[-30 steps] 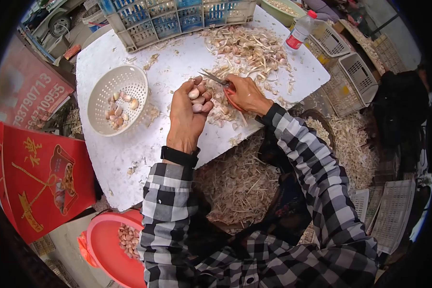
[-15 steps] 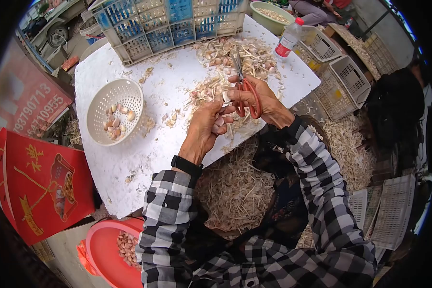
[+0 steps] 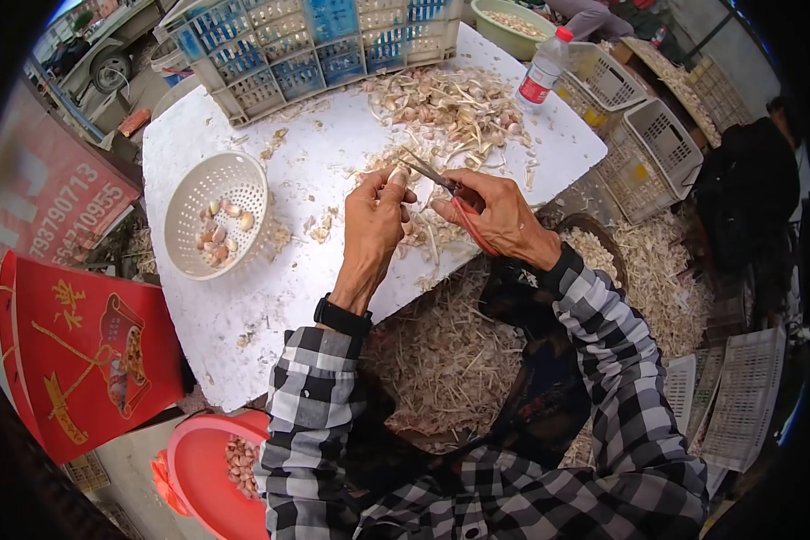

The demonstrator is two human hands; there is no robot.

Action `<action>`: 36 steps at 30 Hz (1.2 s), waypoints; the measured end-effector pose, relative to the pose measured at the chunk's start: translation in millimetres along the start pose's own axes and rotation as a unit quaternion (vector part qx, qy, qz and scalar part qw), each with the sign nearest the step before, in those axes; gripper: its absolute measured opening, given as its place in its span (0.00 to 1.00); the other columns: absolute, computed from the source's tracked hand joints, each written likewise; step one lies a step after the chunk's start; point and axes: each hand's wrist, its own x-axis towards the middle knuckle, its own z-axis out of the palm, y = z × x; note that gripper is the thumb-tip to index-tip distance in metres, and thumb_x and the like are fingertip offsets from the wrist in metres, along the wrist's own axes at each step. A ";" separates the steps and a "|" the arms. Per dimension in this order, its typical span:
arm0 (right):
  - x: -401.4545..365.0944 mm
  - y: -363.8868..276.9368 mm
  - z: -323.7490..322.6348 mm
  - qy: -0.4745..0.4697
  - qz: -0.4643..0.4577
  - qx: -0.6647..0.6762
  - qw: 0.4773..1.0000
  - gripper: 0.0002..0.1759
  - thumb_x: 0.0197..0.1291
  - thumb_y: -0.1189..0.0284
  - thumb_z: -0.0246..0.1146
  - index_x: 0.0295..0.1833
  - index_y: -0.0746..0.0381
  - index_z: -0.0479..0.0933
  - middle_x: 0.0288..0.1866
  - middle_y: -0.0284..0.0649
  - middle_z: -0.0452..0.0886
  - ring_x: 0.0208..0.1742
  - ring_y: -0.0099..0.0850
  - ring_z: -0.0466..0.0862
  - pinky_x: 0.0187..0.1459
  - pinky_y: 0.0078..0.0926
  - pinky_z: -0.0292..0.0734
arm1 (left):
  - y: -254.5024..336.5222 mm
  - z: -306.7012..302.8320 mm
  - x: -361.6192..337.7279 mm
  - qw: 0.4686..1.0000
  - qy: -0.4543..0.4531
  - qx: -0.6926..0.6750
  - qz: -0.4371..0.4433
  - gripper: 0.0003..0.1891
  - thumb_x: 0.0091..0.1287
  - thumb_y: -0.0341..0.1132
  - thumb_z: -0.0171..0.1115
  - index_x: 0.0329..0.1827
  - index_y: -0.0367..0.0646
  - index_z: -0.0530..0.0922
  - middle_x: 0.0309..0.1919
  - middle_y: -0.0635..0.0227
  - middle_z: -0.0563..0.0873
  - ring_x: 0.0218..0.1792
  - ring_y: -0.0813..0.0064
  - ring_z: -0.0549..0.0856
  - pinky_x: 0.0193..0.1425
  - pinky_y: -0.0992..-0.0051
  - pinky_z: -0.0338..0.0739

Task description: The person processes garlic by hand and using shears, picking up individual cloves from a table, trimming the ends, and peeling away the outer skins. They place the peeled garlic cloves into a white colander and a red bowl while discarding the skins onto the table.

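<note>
Garlic clove (image 3: 399, 177) stands pinched between thumb and fingers of our left hand (image 3: 375, 216), above the surface (image 3: 252, 337). Half a second ago our two hands met at a clove while the scissors (image 3: 434, 173) pointed away from us; now our right hand (image 3: 506, 216), wrapped round their red handles, has swung the blades leftward, near the clove's top. We judge this a shift from fingering to blade work; whether metal touches garlic, we cannot tell. Other cloves (image 3: 214, 243) lie in the colander (image 3: 182, 225).
</note>
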 end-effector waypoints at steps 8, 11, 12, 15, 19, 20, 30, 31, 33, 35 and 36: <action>-5.8 8.3 2.8 -0.005 -0.118 -0.047 0.992 0.21 0.58 0.59 0.66 0.47 0.65 0.79 0.25 0.42 0.77 0.25 0.33 0.75 0.29 0.32 0.70 | -3.6 -6.0 3.9 0.987 -0.006 0.142 0.072 0.13 0.71 0.36 0.53 0.47 0.34 0.79 0.26 0.71 0.79 0.25 0.84 0.73 0.28 0.80 0.67; -7.8 4.9 0.5 -0.028 -0.106 -0.045 0.993 0.18 0.59 0.61 0.65 0.44 0.66 0.79 0.21 0.41 0.74 0.21 0.30 0.72 0.26 0.30 0.67 | 0.3 -10.1 2.6 0.985 -0.027 0.161 0.056 0.13 0.71 0.36 0.52 0.45 0.34 0.79 0.24 0.72 0.78 0.26 0.83 0.74 0.29 0.79 0.68; -8.3 5.2 -0.5 -0.043 -0.095 -0.040 0.994 0.17 0.59 0.62 0.64 0.43 0.66 0.79 0.18 0.40 0.72 0.19 0.28 0.70 0.24 0.29 0.66 | 2.0 -10.3 1.1 0.985 -0.026 0.160 0.055 0.13 0.71 0.36 0.52 0.45 0.34 0.79 0.24 0.72 0.78 0.26 0.83 0.74 0.29 0.79 0.68; -9.4 11.4 2.7 -0.063 -0.085 -0.038 0.994 0.16 0.61 0.61 0.63 0.40 0.66 0.79 0.16 0.35 0.71 0.16 0.23 0.66 0.19 0.25 0.61 | 3.7 -11.2 0.0 0.982 -0.044 0.175 0.047 0.14 0.71 0.37 0.52 0.44 0.33 0.79 0.24 0.71 0.78 0.25 0.83 0.73 0.29 0.78 0.68; -8.0 3.5 9.8 -0.103 0.042 0.184 0.976 0.18 0.63 0.59 0.62 0.37 0.66 0.78 0.16 0.31 0.72 0.15 0.19 0.66 0.18 0.21 0.59 | 4.6 -12.3 1.5 0.993 -0.029 0.116 0.026 0.13 0.71 0.37 0.53 0.44 0.36 0.79 0.24 0.74 0.76 0.21 0.86 0.70 0.22 0.83 0.63; -0.9 0.2 6.4 -0.086 0.109 0.207 0.969 0.18 0.64 0.58 0.61 0.35 0.65 0.77 0.17 0.29 0.73 0.16 0.18 0.67 0.19 0.20 0.60 | 8.4 -12.4 0.6 0.998 -0.025 0.050 -0.009 0.12 0.71 0.38 0.54 0.44 0.37 0.78 0.24 0.77 0.74 0.19 0.88 0.68 0.20 0.87 0.61; 94.4 65.6 64.8 0.012 -0.225 -0.175 0.958 0.13 0.54 0.72 0.61 0.44 0.66 0.74 0.33 0.51 0.80 0.36 0.50 0.80 0.36 0.39 0.74 | 17.3 -44.1 12.3 0.947 0.022 -0.315 -0.058 0.12 0.69 0.38 0.52 0.47 0.38 0.72 0.32 0.65 0.78 0.27 0.76 0.76 0.18 0.84 0.64; 97.6 67.4 65.7 0.026 -0.233 -0.203 0.951 0.13 0.56 0.71 0.60 0.45 0.65 0.75 0.33 0.52 0.81 0.33 0.49 0.81 0.34 0.39 0.75 | 18.1 -43.9 12.3 0.934 0.026 -0.348 -0.084 0.11 0.68 0.35 0.53 0.47 0.37 0.72 0.33 0.63 0.78 0.28 0.75 0.77 0.18 0.84 0.65; 95.5 65.4 58.6 0.006 -0.154 -0.157 0.976 0.13 0.56 0.71 0.60 0.45 0.66 0.75 0.33 0.51 0.81 0.30 0.46 0.82 0.33 0.38 0.75 | 17.1 -44.1 12.7 0.918 0.030 -0.380 -0.107 0.11 0.67 0.33 0.54 0.47 0.36 0.72 0.35 0.61 0.79 0.30 0.74 0.78 0.19 0.84 0.67; 82.4 45.8 38.8 -0.009 -0.027 -0.010 1.000 0.15 0.57 0.70 0.63 0.47 0.67 0.74 0.30 0.46 0.82 0.24 0.34 0.82 0.27 0.30 0.75 | 14.3 -40.5 13.4 0.918 0.028 -0.379 -0.113 0.10 0.65 0.28 0.54 0.47 0.34 0.71 0.38 0.58 0.79 0.34 0.71 0.82 0.20 0.84 0.69; 77.8 43.1 32.1 -0.008 -0.028 -0.014 0.999 0.15 0.57 0.70 0.63 0.47 0.67 0.74 0.30 0.46 0.82 0.24 0.34 0.82 0.27 0.30 0.75 | 13.0 -37.9 13.4 0.917 0.025 -0.382 -0.112 0.10 0.65 0.28 0.54 0.47 0.34 0.71 0.38 0.58 0.79 0.34 0.71 0.82 0.20 0.84 0.69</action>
